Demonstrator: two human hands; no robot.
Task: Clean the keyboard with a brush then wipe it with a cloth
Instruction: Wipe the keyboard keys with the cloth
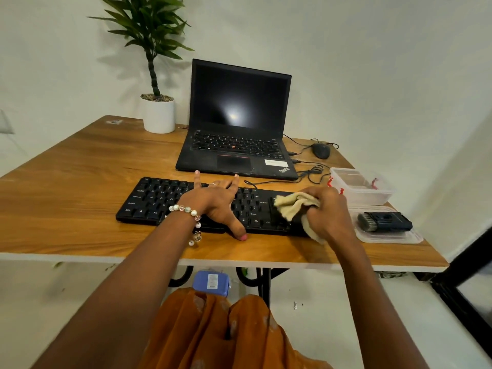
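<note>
**Cloth on the right end of the keyboard**

My left hand point(213, 202) lies flat across the middle of the black keyboard point(165, 201), fingers straight and spread toward its far edge, thumb reaching over its near edge to touch the table point(80, 182). It presses down and grips nothing. A beaded bracelet point(186, 210) sits on that wrist.

My right hand point(328, 211) has its fingers curled around a bunched cream cloth point(292, 205), holding it against the keys at the keyboard's right end. One fold of the cloth sticks out to the left over the keys, and another hangs below my palm past the keyboard's near edge.

The keyboard lies along the near part of the table, roughly parallel to the front edge, a little right of centre. The brush point(383, 222), dark with a grey tuft of bristles, rests on a clear plastic lid point(415, 238) near the table's front right corner, just beside my right hand but not touching it. Behind the lid, along the right edge, stands a clear plastic container point(386, 194) with red clips.

Beyond the keyboard an open laptop point(239, 115) has a dark screen. A black mouse point(321, 150) lies toward the far right corner, its cable looping beside the laptop. A potted plant point(159, 113) in a white pot stands near the far left corner.
</note>
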